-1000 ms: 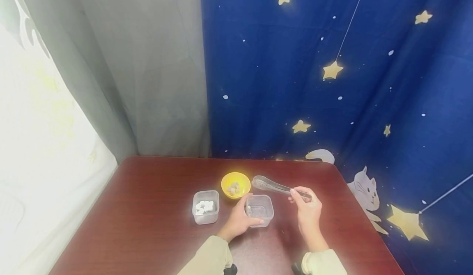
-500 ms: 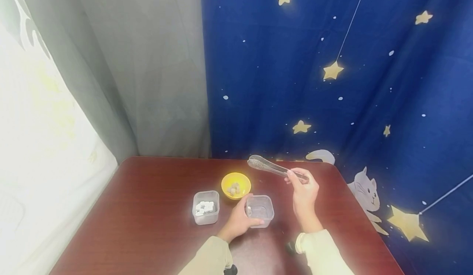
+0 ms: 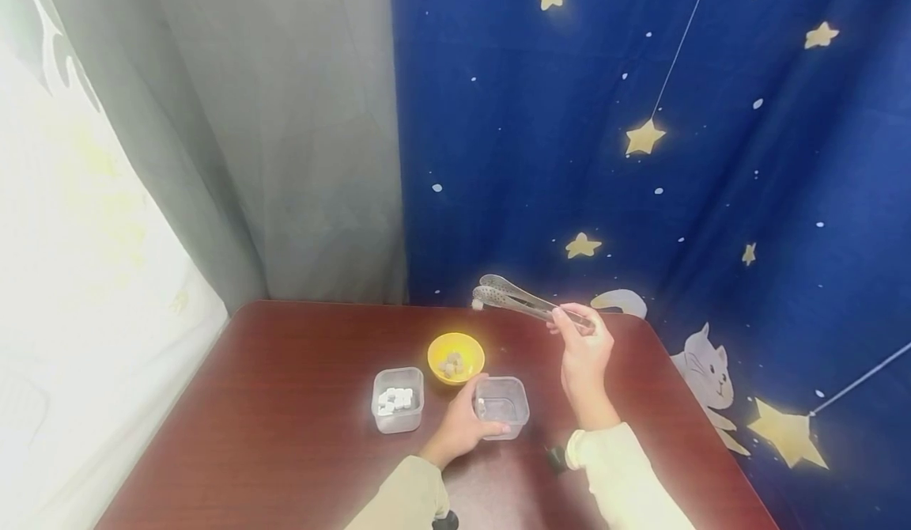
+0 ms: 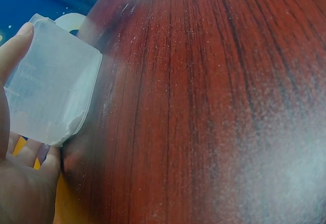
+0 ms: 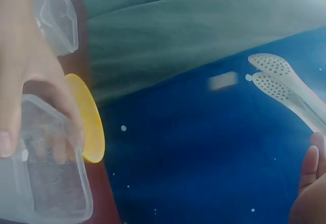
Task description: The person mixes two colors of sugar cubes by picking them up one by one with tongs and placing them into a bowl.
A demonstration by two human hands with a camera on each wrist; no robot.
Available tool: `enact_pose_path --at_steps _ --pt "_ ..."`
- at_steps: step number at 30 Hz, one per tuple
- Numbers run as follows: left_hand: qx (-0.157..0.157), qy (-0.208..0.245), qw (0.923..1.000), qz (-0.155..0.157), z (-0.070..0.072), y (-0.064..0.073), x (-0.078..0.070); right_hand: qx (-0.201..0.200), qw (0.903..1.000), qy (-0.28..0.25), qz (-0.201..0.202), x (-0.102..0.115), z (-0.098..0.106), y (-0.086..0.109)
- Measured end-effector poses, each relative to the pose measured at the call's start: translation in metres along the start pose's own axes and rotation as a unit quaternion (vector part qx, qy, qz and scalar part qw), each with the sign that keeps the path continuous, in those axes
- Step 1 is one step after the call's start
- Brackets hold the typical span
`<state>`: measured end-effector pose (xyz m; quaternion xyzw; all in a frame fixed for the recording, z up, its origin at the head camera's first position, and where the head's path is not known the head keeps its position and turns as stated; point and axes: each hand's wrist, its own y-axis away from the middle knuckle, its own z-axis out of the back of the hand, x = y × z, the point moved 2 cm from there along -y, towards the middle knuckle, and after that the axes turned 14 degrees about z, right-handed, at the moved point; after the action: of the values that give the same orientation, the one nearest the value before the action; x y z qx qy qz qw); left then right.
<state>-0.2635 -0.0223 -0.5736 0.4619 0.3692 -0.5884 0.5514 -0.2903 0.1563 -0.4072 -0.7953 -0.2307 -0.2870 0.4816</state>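
My left hand (image 3: 459, 425) grips a clear plastic container (image 3: 508, 410) by its side, thumb at the front and fingers behind. A small pale piece (image 5: 24, 155) sits inside it near the left wall. My right hand (image 3: 587, 348) holds metal tongs (image 3: 514, 296) with perforated tips, raised above the yellow bowl (image 3: 432, 364). The tong tips stand slightly apart. A blurred pale cube (image 5: 222, 81) is in the air just off the tips, apart from them in the right wrist view. Several beige cubes (image 3: 451, 365) lie in the bowl.
A second clear container (image 3: 397, 422) holding several white cubes (image 3: 395, 400) stands left of the bowl. The reddish-brown table (image 3: 299, 419) ends at its far edge, with a grey curtain (image 3: 320, 158) and a blue star-patterned curtain (image 3: 498, 158) behind.
My right hand has lifted the tongs up and away from beside the bowl. Their tips have parted, and a pale cube now shows below them. My left hand keeps its hold on the container.
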Motion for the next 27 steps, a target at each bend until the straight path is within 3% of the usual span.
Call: enact_pose_path --at_steps 15,27 --pt "-0.004 -0.012 0.9999 0.002 -0.001 0.000 -0.001 0.013 0.9975 0.042 -0.055 -0.017 0.020 0.020" --pt "-0.008 -0.011 0.9999 0.004 0.000 -0.001 0.000 0.082 0.9911 0.056 -0.089 -0.040 0.053 0.035"
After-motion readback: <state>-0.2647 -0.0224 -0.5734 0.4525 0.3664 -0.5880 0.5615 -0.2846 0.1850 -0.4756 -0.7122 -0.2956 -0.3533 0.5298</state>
